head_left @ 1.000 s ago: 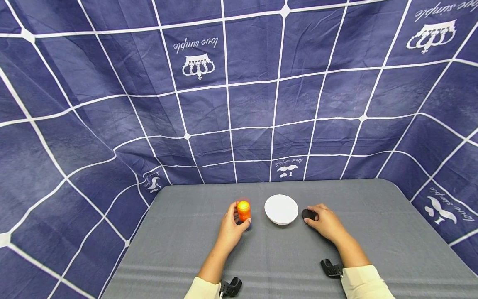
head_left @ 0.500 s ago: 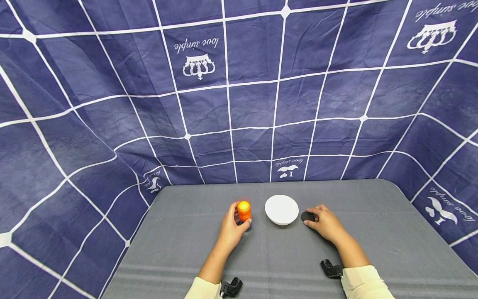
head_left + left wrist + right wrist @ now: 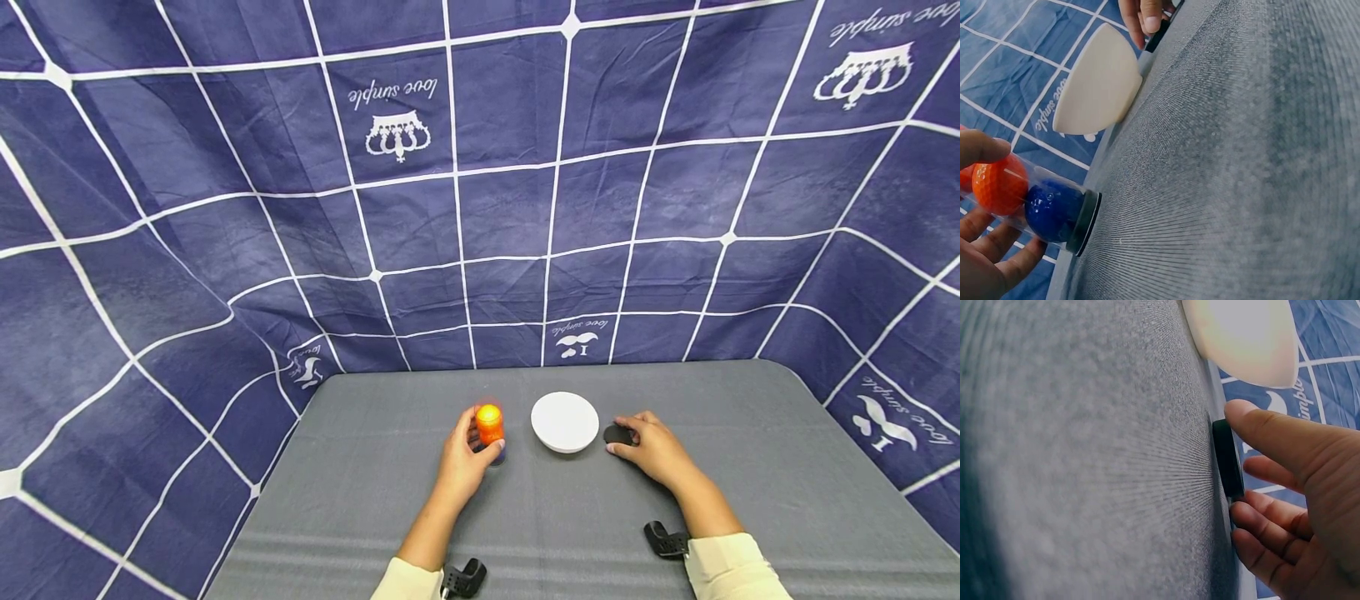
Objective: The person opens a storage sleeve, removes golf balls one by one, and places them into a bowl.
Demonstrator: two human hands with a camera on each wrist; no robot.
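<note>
I had the left hand (image 3: 461, 468) curled round the clear tube (image 3: 491, 425), left of the bowl (image 3: 565, 423); right of the bowl, the right hand (image 3: 657, 450) pinched the black disc (image 3: 1227, 457).

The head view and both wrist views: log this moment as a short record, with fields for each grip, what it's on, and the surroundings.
Left grip: curled round the clear tube
Clear tube: upright, dark base down
Tube contents: orange ball directly above blue ball
Right grip: thumb and fingers at opposite edges of the black disc
Black disc: flat, at the table surface
White bowl: upright, between the two grips
Table: grey, cloth-like surface
Backdrop: blue cloth, white grid lines
</note>
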